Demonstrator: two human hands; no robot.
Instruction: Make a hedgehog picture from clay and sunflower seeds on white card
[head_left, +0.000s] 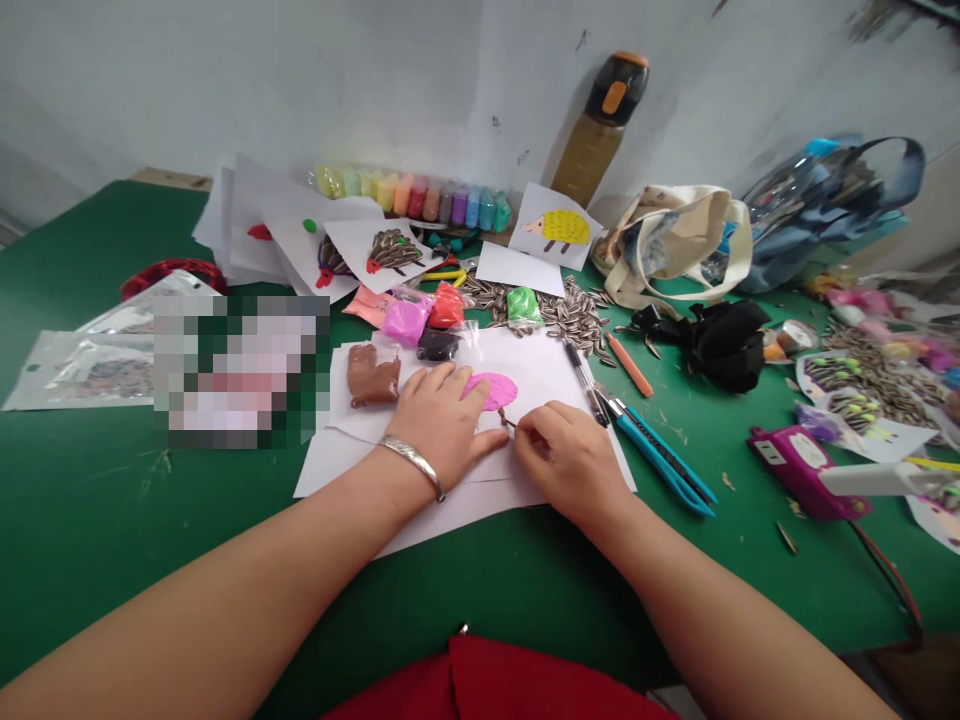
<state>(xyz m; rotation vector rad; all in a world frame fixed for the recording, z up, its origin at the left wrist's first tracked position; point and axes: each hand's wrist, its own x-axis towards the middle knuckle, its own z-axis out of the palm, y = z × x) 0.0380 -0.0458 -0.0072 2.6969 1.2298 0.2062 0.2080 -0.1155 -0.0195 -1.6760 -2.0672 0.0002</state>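
Note:
My left hand [444,425] lies flat on white paper [360,465], fingers stretched out, the fingertips at a pink clay oval [495,391] that it partly covers. My right hand [574,455] is closed in a pinch just right of it. From its fingertips runs a thin brown strip of clay [504,416], reaching the oval's lower edge. A brown lump of clay in a clear bag [373,376] sits left of my left hand. Above the hands are bags of purple clay [406,320], red clay [448,304] and black clay [438,344].
Sunflower seeds [574,315] are heaped behind the paper, with a green clay bag [523,306]. Right of the paper lie a pen [586,382], an orange stick [630,365] and a blue cutter [664,455]. A bottle [600,130] leans against the wall; a purple device [806,472] sits right.

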